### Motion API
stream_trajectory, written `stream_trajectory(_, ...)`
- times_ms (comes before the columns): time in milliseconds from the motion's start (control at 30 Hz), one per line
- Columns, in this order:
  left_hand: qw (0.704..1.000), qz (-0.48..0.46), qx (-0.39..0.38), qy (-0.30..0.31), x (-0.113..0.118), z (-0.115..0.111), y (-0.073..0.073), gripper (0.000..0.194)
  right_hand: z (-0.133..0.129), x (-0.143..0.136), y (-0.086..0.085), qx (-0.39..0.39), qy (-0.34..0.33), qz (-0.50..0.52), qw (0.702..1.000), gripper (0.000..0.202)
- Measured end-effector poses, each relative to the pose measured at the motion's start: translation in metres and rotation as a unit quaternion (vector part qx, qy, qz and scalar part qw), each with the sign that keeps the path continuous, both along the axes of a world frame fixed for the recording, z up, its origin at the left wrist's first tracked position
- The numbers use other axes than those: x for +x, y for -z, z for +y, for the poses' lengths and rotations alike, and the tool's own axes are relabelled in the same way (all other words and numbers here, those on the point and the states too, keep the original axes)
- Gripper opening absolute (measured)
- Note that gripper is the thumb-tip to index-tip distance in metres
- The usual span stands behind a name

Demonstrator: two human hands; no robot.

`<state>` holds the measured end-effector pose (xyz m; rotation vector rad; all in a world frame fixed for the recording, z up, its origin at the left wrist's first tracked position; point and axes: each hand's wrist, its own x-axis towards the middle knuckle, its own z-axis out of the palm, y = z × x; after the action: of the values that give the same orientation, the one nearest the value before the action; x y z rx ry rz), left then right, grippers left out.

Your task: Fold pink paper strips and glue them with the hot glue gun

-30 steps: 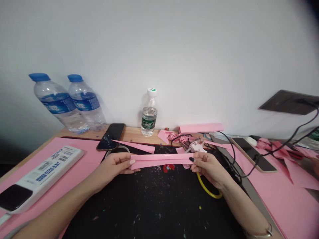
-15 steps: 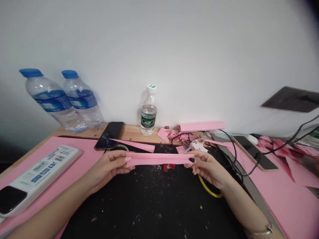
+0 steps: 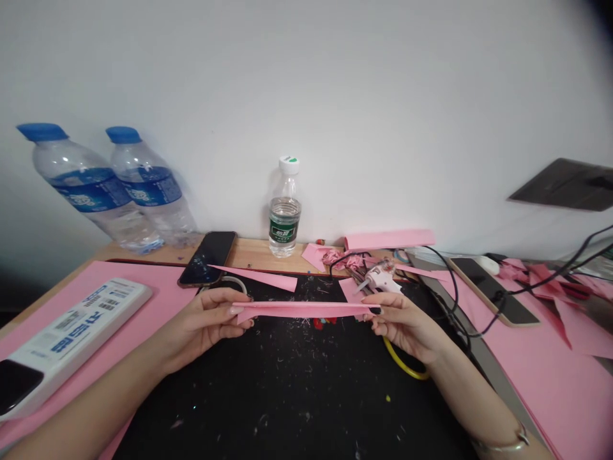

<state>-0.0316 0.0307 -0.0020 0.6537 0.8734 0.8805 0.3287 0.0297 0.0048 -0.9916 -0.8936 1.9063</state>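
Note:
A long, narrow strip of folded pink paper (image 3: pixel 306 310) is stretched level between my two hands, above a black mat (image 3: pixel 297 396). My left hand (image 3: pixel 218 319) pinches its left end between thumb and fingers. The right end is gripped the same way by my right hand (image 3: pixel 397 319), its dark thumbnail on the paper. Just beyond the right hand lies a pale pink hot glue gun (image 3: pixel 383 278). Behind the strip, partly hidden, is a small red thing (image 3: pixel 324 323). A yellow ring (image 3: pixel 407 364) shows below my right wrist.
A small water bottle (image 3: pixel 285 220) and two large blue-capped bottles (image 3: pixel 153 191) stand by the wall. Phones lie at left (image 3: pixel 208 259) and right (image 3: pixel 495 291). A white box (image 3: pixel 81 338) rests on pink sheets. Black cables (image 3: pixel 454 294) and paper scraps (image 3: pixel 541 281) clutter the right.
The strip has been turned or folded so its face looks narrower. Both hands still pinch its ends, and the view has shifted slightly.

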Motion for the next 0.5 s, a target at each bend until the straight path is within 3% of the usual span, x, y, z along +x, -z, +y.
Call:
stream_trajectory(233,0.999,-0.003,-0.038,0.017,-0.002,0.003,-0.003,0.019,-0.001,-0.006,-0.010,-0.013,-0.004,0.023,1.000,0.024)
stream_trajectory(500,0.973,0.186,0.058,0.121,0.006,0.000,-0.002,0.021,-0.004,-0.013,-0.010,0.076,0.002,-0.180,0.981,0.027)
